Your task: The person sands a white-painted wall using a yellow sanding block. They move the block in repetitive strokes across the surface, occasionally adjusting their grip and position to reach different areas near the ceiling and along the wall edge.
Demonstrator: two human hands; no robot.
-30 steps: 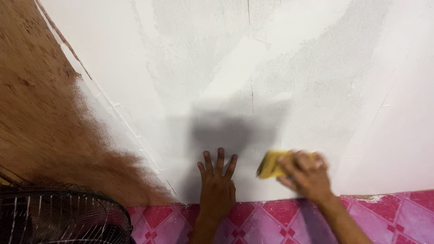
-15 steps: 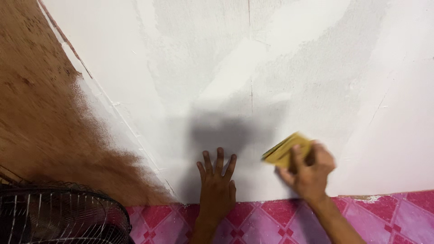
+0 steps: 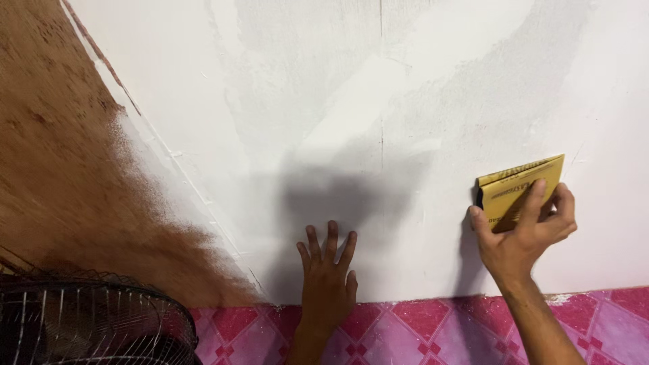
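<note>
Two hands in view, one sanding pad, one fan, and that is the count. The left hand (image 3: 328, 270) lies flat against the white wall (image 3: 203, 81), fingers spread wide, nothing in its grip, wrist crossing down over the floor line. The right hand (image 3: 524, 226) is up and to the right of it, well apart, its grip pinching a yellow sanding pad (image 3: 517, 182), thumb on the pad's left edge and fingers folded over its lower right corner. The pad is a flat rectangle, tilted slightly so its right end sits higher, mustard yellow on the face toward the camera with dark printing across it, and a dark edge shows along its left side; it seems to lie flat against the wall, though how firmly it presses is hard to judge from this angle. The wall itself is patchy: broad smooth white bands beside duller, greyish rubbed areas, a thin vertical seam running down the middle, and a dark shadow cast just above the left hand. To the left, a brown wooden panel (image 3: 47, 155) meets the white at a slanting edge, with white feathered over the brown near the join. Along the bottom runs a pink and magenta diamond-patterned floor (image 3: 419, 334), with white dust at the wall's foot. One black wire fan guard (image 3: 88, 324) fills the bottom left corner.
</note>
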